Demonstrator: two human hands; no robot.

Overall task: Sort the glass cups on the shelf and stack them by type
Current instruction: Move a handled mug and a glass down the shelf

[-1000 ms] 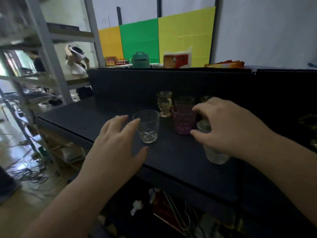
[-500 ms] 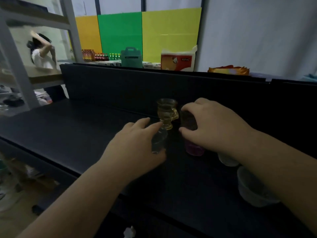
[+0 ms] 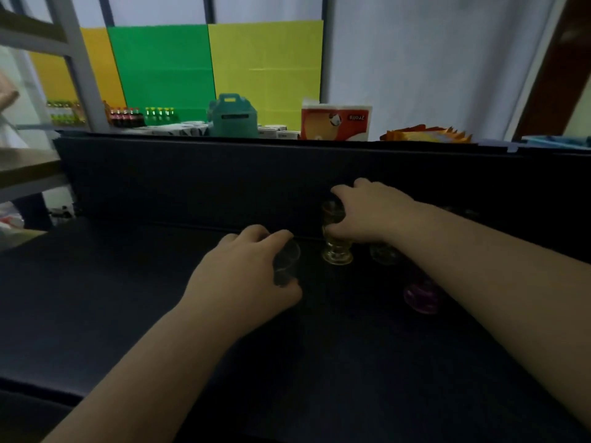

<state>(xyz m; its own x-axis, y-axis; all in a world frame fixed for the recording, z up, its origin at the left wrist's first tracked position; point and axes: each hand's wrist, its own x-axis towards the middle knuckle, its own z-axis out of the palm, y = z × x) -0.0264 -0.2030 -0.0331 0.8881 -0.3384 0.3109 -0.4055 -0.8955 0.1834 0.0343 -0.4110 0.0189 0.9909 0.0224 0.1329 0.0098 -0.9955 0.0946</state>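
Dark shelf, low light, coloured panels behind. My left hand is curled round the clear tumbler, which stands on the shelf. My right hand grips the amber footed cup from above; its foot looks down on the shelf. Pink cup stands near my right forearm, and another dark cup sits behind it, type unclear. No stacks visible yet, so I judge sorting is at an early stage: grouping and all stacking left.
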